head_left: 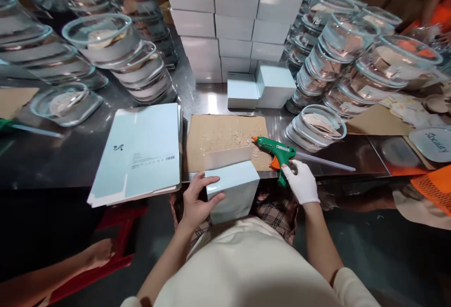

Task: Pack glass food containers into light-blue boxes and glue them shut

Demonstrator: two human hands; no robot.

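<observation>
My left hand (196,202) grips a pale blue folded box (232,189) from its left side, held upright at the table's near edge with one flap standing open. My right hand (301,182), in a white glove, holds the handle of a green and orange glue gun (276,150). The gun's nozzle points left over a brown cardboard sheet (220,135) speckled with dried glue crumbs. A clear glue stick (326,162) juts out of the gun's back toward the right.
A pile of flat pale blue box blanks (139,153) lies left of the cardboard. Finished boxes (234,20) are stacked at the back, with stacks of glass bowls (120,53) on both sides. Another person's arm (52,274) reaches in at lower left beside a red stool (120,232).
</observation>
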